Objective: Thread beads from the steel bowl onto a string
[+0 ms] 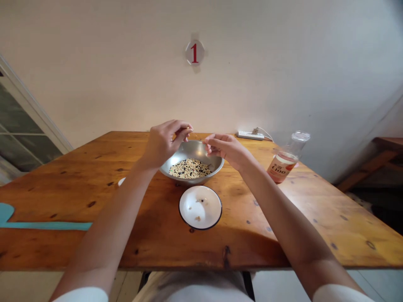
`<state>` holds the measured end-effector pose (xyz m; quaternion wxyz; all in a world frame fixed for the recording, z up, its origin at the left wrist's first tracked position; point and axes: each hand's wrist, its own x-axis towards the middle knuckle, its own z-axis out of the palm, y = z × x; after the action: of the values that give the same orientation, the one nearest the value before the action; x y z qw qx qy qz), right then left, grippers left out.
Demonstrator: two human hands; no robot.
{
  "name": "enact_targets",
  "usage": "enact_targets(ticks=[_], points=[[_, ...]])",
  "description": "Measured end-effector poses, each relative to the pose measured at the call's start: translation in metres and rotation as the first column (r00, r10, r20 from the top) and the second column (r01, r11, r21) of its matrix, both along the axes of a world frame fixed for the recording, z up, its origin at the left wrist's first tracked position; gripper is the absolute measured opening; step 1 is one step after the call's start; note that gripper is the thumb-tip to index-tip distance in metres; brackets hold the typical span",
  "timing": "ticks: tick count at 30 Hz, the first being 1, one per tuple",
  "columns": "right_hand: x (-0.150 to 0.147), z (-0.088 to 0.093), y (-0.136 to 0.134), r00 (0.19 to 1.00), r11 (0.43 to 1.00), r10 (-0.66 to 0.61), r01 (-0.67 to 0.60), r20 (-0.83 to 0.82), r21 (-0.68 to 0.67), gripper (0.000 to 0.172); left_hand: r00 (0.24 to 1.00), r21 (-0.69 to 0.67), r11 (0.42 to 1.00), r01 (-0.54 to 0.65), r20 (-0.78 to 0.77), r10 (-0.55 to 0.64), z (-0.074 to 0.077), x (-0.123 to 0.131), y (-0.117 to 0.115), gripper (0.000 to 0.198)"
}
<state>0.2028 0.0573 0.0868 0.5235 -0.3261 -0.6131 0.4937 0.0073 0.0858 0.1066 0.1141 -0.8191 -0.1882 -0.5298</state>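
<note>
Both my hands are raised over a metal bowl (pixel 176 179) that holds a mix of pale and black beans (pixel 190 168). My left hand (pixel 170 138), above the bowl's left side, is closed in a pinch, with a small yellowish bean (pixel 188 128) showing at the fingertips. My right hand (pixel 225 147) is above the right rim, thumb and forefinger pressed together; whatever they hold is too small to make out. A gap separates the two hands. In front of the bowl sits a white dish (pixel 201 212) with a dark rim, with a few small bits in it.
A bottle (pixel 281 165) with reddish liquid stands on the right of the wooden table (pixel 157 247). By the wall lies a white power strip (pixel 250 135) with a cable. A turquoise flat strip (pixel 50 225) lies at the left. A white object (pixel 121 181) is partly hidden behind my left forearm.
</note>
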Motion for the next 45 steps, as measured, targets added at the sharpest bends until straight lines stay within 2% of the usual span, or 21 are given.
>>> enact_targets(ticks=[5,8,10,12,14,16,18,20,23,26,29,31,32,33,34,35,36,37,41,45], points=[[0.004,0.005,-0.004,0.991,0.999,-0.038,0.038,0.131,0.003,0.018,0.995,-0.032,0.999,-0.020,0.099,0.023,0.004,-0.008,0.003,0.016],[0.007,0.013,-0.013,0.946,0.999,0.012,-0.022,0.325,0.026,0.015,0.986,-0.081,0.997,-0.002,0.165,0.015,0.006,-0.011,0.004,0.017],[0.006,0.018,-0.021,0.841,0.990,0.096,-0.138,0.533,0.040,0.010,0.981,-0.094,0.995,0.012,0.194,0.007,0.007,-0.012,0.005,0.018],[0.001,0.018,-0.030,0.645,0.962,0.189,-0.272,0.740,-0.009,0.007,0.980,-0.094,0.995,0.017,0.199,0.002,0.007,-0.012,0.006,0.017],[-0.010,0.012,-0.037,0.430,0.922,0.296,-0.361,0.853,-0.138,0.010,0.983,-0.093,0.996,0.015,0.183,0.003,0.006,-0.011,0.007,0.017],[-0.025,0.003,-0.043,0.325,0.926,0.301,-0.324,0.896,-0.194,0.010,0.986,-0.090,0.996,0.012,0.165,0.003,0.005,-0.009,0.007,0.017],[-0.040,-0.006,-0.047,0.234,0.939,0.284,-0.262,0.930,-0.221,0.019,0.988,-0.085,0.996,0.018,0.154,-0.005,0.004,-0.008,0.008,0.017],[-0.049,-0.012,-0.049,0.188,0.936,0.280,-0.270,0.941,-0.225,0.027,0.988,-0.086,0.996,0.031,0.150,-0.018,0.003,-0.007,0.008,0.016],[-0.048,-0.009,-0.050,0.216,0.942,0.277,-0.255,0.936,-0.219,0.030,0.990,-0.096,0.994,0.050,0.138,-0.036,0.002,-0.007,0.009,0.015],[-0.031,0.003,-0.049,0.302,0.962,0.244,-0.197,0.921,-0.190,0.021,0.992,-0.102,0.994,0.043,0.119,-0.031,0.001,-0.007,0.009,0.016],[-0.012,0.019,-0.048,0.397,0.991,0.060,-0.137,0.916,-0.005,0.015,0.995,-0.106,0.994,0.030,0.099,-0.020,0.000,-0.006,0.008,0.017],[-0.002,0.027,-0.046,0.514,0.983,-0.137,-0.036,0.847,0.181,0.013,0.996,-0.105,0.994,0.026,0.086,-0.017,0.000,-0.005,0.008,0.017],[0.001,0.029,-0.044,0.583,0.951,-0.280,0.062,0.763,0.301,0.010,0.997,-0.103,0.994,0.025,0.081,-0.016,0.000,-0.004,0.008,0.017],[0.003,0.030,-0.042,0.636,0.892,-0.426,0.179,0.643,0.414,0.011,0.997,-0.104,0.994,0.023,0.075,-0.015,-0.001,-0.004,0.007,0.017],[0.003,0.030,-0.039,0.664,0.813,-0.548,0.279,0.509,0.511,0.012,0.998,-0.105,0.994,0.024,0.068,-0.016,-0.001,-0.003,0.007,0.017],[0.004,0.029,-0.035,0.678,0.750,-0.613,0.338,0.405,0.569,0.012,0.998,-0.107,0.994,0.025,0.060,-0.019,-0.001,-0.002,0.007,0.017],[0.003,0.027,-0.031,0.689,0.720,-0.634,0.359,0.351,0.594,0.014,0.998,-0.109,0.994,0.028,0.051,-0.023,-0.002,-0.001,0.006,0.017],[0.002,0.024,-0.028,0.706,0.723,-0.621,0.348,0.341,0.597,0.016,0.999,-0.112,0.993,0.033,0.040,-0.028,-0.002,0.001,0.005,0.016],[-0.004,0.013,-0.016,0.794,0.824,-0.480,0.261,0.374,0.504,0.020,0.998,-0.087,0.994,0.066,0.007,-0.066,-0.004,0.006,0.001,0.015],[-0.006,0.010,-0.014,0.905,0.916,-0.285,0.161,0.316,0.366,0.017,0.997,-0.053,0.996,0.071,-0.026,-0.073,-0.005,0.009,-0.005,0.014]])
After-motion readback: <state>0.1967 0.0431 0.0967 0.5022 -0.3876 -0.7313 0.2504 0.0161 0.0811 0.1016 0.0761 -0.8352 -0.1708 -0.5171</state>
